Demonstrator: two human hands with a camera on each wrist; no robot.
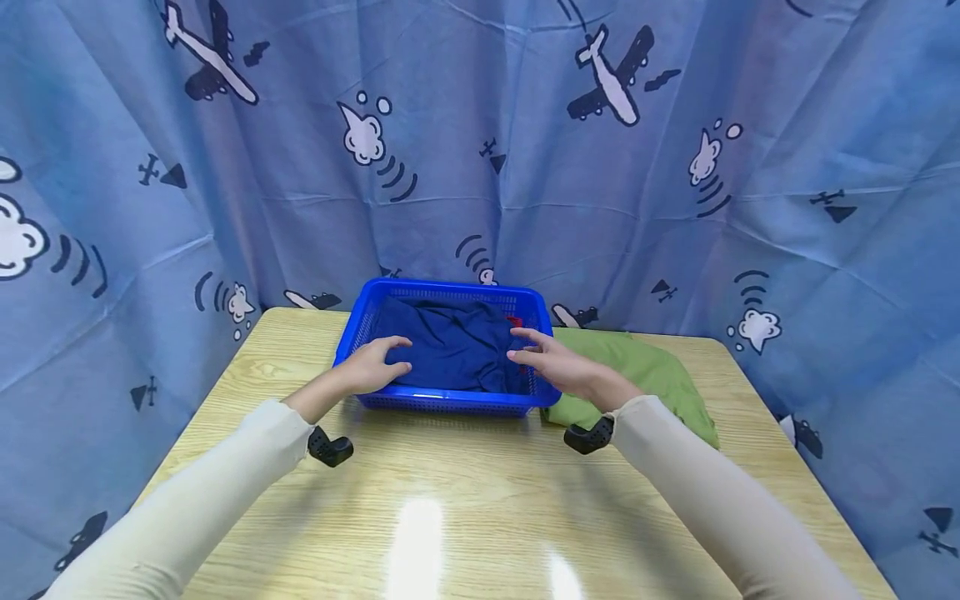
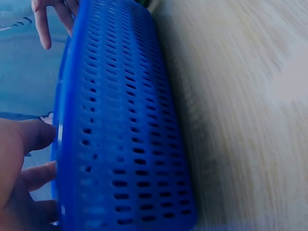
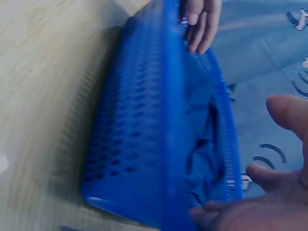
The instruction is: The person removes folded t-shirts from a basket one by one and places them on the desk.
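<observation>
Spanning the foreground, two cream sleeves (image 1: 195, 479) slant forward over a bare, glossy stretch of wood-grain table (image 1: 495, 492), with a black fitting (image 1: 330, 448) jutting from the left cuff and another from the right. Beyond the cuffs, the left hand (image 1: 366, 368) is at the left end of a blue perforated basket (image 1: 442, 398) and the right hand (image 1: 562, 367) at its right end, thumbs and fingers spread, slightly bent and grasping nothing; whether any fingertip brushes the rim or the contents, I cannot tell. Inside the basket, which sits upright toward the back of the table, a rumpled navy cloth (image 1: 450, 342) covers most of the floor, with a bit of something red (image 1: 514, 321) near the right wall. Just right of the basket, partly behind the right arm, lies a green cloth (image 1: 645, 367). Farthest back hangs a blue curtain (image 1: 442, 200) printed with airplanes. The step in hand looks like placing or tidying the navy cloth; the next move probably calls for both hands to act evenly, clear of the rim.
</observation>
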